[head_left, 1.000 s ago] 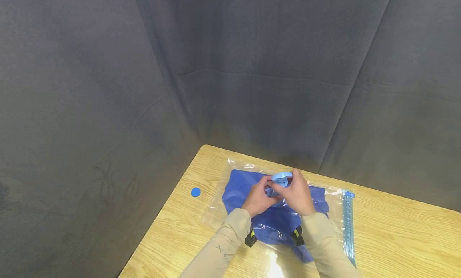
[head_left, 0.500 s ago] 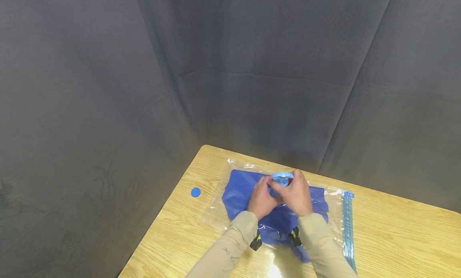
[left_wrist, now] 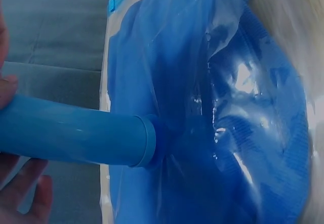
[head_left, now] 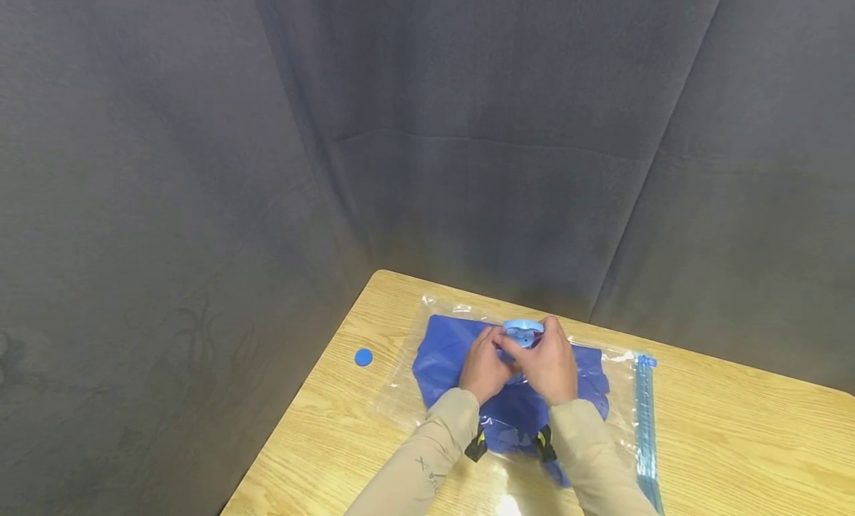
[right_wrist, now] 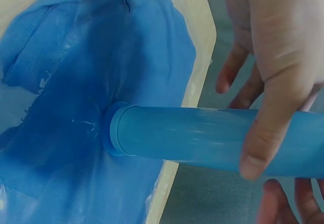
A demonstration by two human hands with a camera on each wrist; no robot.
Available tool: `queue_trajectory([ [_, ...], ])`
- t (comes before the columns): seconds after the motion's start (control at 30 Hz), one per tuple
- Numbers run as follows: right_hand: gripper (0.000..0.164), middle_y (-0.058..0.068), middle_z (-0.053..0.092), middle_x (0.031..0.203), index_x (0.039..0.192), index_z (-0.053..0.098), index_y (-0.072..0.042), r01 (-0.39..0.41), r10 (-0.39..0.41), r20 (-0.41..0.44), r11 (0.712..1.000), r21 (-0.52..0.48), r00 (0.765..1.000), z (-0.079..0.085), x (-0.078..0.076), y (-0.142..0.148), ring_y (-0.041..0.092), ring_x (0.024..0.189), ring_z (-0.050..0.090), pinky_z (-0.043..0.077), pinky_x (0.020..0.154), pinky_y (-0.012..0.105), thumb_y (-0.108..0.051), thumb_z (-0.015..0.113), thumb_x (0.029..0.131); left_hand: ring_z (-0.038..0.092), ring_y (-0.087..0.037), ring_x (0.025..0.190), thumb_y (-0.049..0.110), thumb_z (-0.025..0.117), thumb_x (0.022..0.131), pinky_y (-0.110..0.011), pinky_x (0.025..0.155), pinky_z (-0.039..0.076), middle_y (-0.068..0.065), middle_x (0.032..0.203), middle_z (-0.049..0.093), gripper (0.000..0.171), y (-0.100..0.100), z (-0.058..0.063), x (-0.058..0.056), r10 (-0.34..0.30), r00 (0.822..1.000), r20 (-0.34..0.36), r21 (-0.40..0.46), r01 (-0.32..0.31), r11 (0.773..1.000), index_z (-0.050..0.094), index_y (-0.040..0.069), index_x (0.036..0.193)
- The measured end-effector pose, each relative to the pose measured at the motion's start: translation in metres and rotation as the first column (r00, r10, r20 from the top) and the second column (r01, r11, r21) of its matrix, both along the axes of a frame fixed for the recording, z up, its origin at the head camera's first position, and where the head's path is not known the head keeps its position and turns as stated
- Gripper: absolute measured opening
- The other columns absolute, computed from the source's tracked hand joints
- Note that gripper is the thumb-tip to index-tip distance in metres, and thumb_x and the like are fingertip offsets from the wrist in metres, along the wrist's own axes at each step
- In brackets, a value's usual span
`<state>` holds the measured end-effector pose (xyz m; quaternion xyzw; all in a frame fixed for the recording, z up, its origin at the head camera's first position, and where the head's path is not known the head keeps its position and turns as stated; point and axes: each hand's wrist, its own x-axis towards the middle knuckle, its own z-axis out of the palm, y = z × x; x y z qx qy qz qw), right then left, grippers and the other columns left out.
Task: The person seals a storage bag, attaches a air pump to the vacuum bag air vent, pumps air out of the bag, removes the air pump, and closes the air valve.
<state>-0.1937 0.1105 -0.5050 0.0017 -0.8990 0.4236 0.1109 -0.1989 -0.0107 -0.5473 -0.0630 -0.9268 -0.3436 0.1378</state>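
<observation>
A blue hand pump (left_wrist: 81,133) stands upright on a clear plastic storage bag (head_left: 407,367), its rimmed foot pressed onto the film. Folded blue fabric (head_left: 434,353) fills the bag. In the head view my left hand (head_left: 485,367) grips the pump's upper barrel from the left; the right wrist view shows a thumb laid across that barrel. From the other side my right hand (head_left: 553,366) holds the pump near its top, with its thumb across the front. The pump's rounded handle (head_left: 523,325) shows between both hands, which hide most of the barrel in the head view.
A small blue disc (head_left: 364,357) lies on the wooden table (head_left: 735,442), left of the bag. Along the bag's right side runs a light-blue zip strip (head_left: 646,419) with a blue slider (head_left: 646,361). Dark grey curtains (head_left: 467,167) hang right behind the table.
My left hand has shifted slightly right and closed in around the pump. My right forearm has drifted a little left. Pump, bag and disc look the same.
</observation>
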Motion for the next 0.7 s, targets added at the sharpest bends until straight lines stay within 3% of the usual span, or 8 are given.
queue_trajectory([
  [0.17,0.060,0.014,0.061,0.091,0.094,0.049,-0.007,-0.047,0.048,0.017,0.997,-0.058,0.999,-0.003,-0.001,0.005,0.027,0.080,0.058,0.043,0.066,0.033,-0.054,0.079,0.072,0.066,-0.022,0.103,0.024,0.080,0.073,-0.030,0.091,0.052,-0.005,0.113,0.068,0.052,-0.003,0.000,-0.002,-0.035,0.999,0.023,0.052,0.034,0.998,0.063,0.006,0.119],
  [0.37,0.054,0.015,0.064,0.102,0.108,0.054,-0.004,-0.108,0.119,0.061,0.982,-0.157,0.991,-0.005,0.000,0.013,0.032,0.099,0.064,0.050,0.084,0.042,-0.041,0.078,0.078,0.066,-0.024,0.108,0.016,0.081,0.074,-0.034,0.093,0.050,-0.007,0.111,0.071,0.065,-0.011,-0.003,-0.007,-0.127,0.991,0.043,0.165,0.119,0.979,0.047,0.008,0.129],
  [0.5,0.053,0.015,0.063,0.109,0.117,0.056,-0.003,-0.135,0.144,0.036,0.975,-0.178,0.989,-0.006,0.001,0.017,0.032,0.101,0.063,0.050,0.085,0.041,-0.032,0.079,0.079,0.064,-0.025,0.113,0.018,0.079,0.078,-0.036,0.096,0.049,-0.010,0.115,0.070,0.055,-0.016,0.000,-0.007,-0.190,0.977,0.102,0.206,0.166,0.964,0.048,0.012,0.123],
  [0.7,0.054,0.016,0.056,0.124,0.130,0.053,-0.004,-0.229,0.226,-0.039,0.956,-0.185,0.973,-0.007,0.002,0.020,0.033,0.108,0.058,0.051,0.086,0.044,-0.022,0.075,0.084,0.066,-0.023,0.107,0.019,0.076,0.083,-0.030,0.086,0.052,-0.011,0.120,0.069,0.047,-0.019,0.002,-0.008,-0.246,0.954,0.172,0.245,0.200,0.949,0.051,0.013,0.122],
])
